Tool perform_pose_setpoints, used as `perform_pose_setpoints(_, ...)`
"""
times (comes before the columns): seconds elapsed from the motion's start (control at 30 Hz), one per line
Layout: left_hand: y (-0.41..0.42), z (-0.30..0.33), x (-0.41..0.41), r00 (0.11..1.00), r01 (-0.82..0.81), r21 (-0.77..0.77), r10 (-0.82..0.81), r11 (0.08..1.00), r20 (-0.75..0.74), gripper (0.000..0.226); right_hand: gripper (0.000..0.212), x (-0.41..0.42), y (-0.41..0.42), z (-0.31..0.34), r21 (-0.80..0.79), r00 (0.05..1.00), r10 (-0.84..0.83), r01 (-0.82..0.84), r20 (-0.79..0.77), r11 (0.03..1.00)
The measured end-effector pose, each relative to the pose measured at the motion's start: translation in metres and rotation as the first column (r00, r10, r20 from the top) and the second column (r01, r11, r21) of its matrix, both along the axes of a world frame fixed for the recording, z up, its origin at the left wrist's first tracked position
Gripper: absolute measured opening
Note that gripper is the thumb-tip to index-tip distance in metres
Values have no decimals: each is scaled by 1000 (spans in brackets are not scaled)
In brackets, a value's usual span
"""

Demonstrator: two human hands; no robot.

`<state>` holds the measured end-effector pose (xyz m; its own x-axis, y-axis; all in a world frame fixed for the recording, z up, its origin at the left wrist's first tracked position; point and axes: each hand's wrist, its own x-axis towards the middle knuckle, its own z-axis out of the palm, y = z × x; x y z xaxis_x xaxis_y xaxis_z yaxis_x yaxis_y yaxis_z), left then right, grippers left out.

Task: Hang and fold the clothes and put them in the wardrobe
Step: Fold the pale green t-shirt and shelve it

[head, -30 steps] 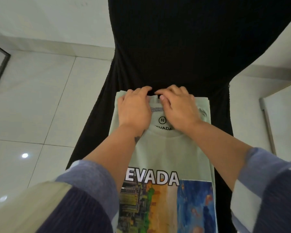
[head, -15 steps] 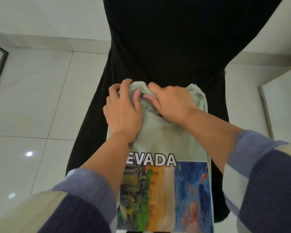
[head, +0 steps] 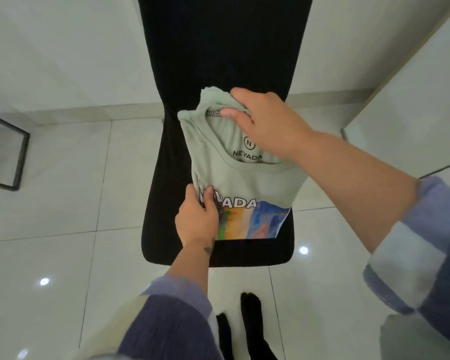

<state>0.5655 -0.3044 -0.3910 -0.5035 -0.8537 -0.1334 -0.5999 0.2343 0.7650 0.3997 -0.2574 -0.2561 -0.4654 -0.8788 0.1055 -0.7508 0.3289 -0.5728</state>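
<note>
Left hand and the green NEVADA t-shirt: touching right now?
Touching. The head view shows the left hand gripping the t-shirt at its lower left edge, fingers over the printed lettering. The right hand pinches the collar.

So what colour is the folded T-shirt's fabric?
Pale sage green, seen in the head view: the T-shirt also bears white NEVADA lettering and a multicoloured painted print.
</note>
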Motion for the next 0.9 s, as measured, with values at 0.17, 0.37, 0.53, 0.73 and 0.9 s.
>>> perform_pose_setpoints(0.17,2,75,-30,995,5,-145,-18,989,-94,23,27,9,25,92,-106,998,-56,56,3,993)
perform_pose_setpoints(0.37,38,177,-57,933,-153,-21,137,988,-332,54,30,19,87,237,-258,954,-205,145,-221,955)
perform_pose_setpoints(0.53,103,233,-84,845,-96,568,368,817,-387,62,25,12,167,322,-396,859,-425,298,-286,869)
perform_pose_setpoints(0.73,191,274,-113,825,-58,423,282,904,-490,50,28,11,304,344,-493,722,-649,485,-239,722)
perform_pose_setpoints(0.9,292,292,-128,843,72,276,90,958,-531,40,33,33,436,329,-553,525,-836,654,-158,516)
